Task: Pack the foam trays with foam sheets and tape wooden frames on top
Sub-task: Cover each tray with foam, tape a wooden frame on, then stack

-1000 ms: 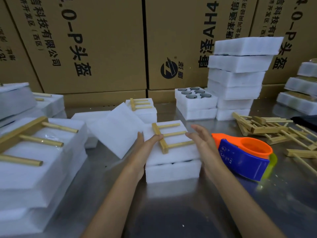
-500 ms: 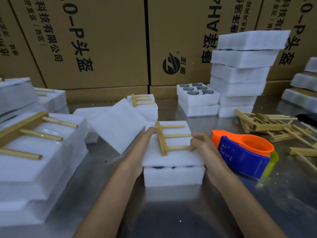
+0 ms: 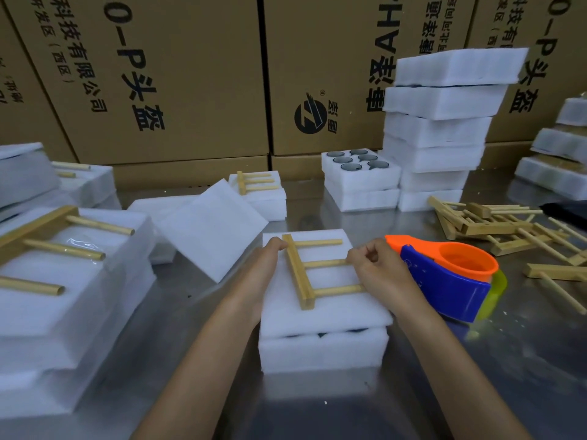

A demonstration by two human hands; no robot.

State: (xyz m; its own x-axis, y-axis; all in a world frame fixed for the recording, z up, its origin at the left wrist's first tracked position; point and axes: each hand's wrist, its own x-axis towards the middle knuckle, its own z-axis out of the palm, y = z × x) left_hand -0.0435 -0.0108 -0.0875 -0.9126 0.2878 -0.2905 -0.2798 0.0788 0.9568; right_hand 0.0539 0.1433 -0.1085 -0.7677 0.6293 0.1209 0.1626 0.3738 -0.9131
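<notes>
A white foam tray (image 3: 322, 352) sits in front of me on the metal table, covered by a foam sheet (image 3: 330, 308). A wooden frame (image 3: 300, 274) with three dowels lies on the sheet. My left hand (image 3: 262, 271) lies along the sheet's left edge, its fingertips curled against the frame's bar at the far end. My right hand (image 3: 379, 274) has curled fingers on the ends of the middle and near dowels. An orange and blue tape dispenser (image 3: 451, 281) stands right beside my right hand.
Taped foam packs (image 3: 63, 296) with frames fill the left side. A loose foam sheet (image 3: 209, 230) leans behind my left hand. An open tray with dark cups (image 3: 360, 174) and a tall foam stack (image 3: 441, 128) stand at the back, loose wooden frames (image 3: 495, 225) at right. Cardboard boxes (image 3: 190, 74) wall the rear.
Both hands have closed in on the frame and squared it on the foam sheet; my right fingers curled onto the dowel ends. The view has come closer to the tray.
</notes>
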